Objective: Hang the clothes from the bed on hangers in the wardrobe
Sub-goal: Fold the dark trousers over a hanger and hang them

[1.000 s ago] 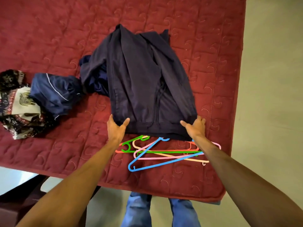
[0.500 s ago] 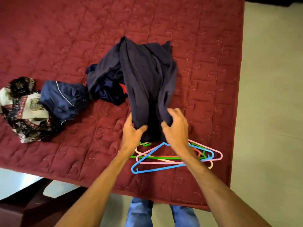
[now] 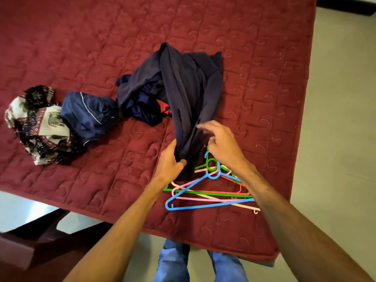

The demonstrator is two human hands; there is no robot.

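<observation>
Bed: red quilted bed (image 3: 81,47) fills most of what I see, with pale floor (image 3: 335,119) past its right edge.
Dark top: big dark blue top (image 3: 189,94) lies bunched up on the bed. It runs from the middle of the bed down toward the near edge.
Left hand: my left hand (image 3: 171,161) grips the low end of the dark top. Its fingers (image 3: 172,148) and thumb are curled tight round the bunched cloth.
Right hand: my right hand (image 3: 223,145) is just to the right of the dark top, over the hooks of the hangers. Its fingers (image 3: 203,126) are loose and half bent, with nothing held in them. I cannot tell if the tips touch the cloth.
Hangers: pile of thin plastic hangers (image 3: 211,195) lies flat by the near edge, close to the near right corner. Blue, green, pink, orange and cream ones are mixed up. The low end of the dark top lies over their hooks.
Other clothes: another dark blue cloth (image 3: 142,110) with a bit of red sits tucked under the left side of the dark top. A shiny blue piece (image 3: 87,117) with a white line is farther left. A cloth with black, white and red patterns (image 3: 36,127) touches it, farthest to the left.
Legs: my blue jeans (image 3: 173,261) show below the near edge.
</observation>
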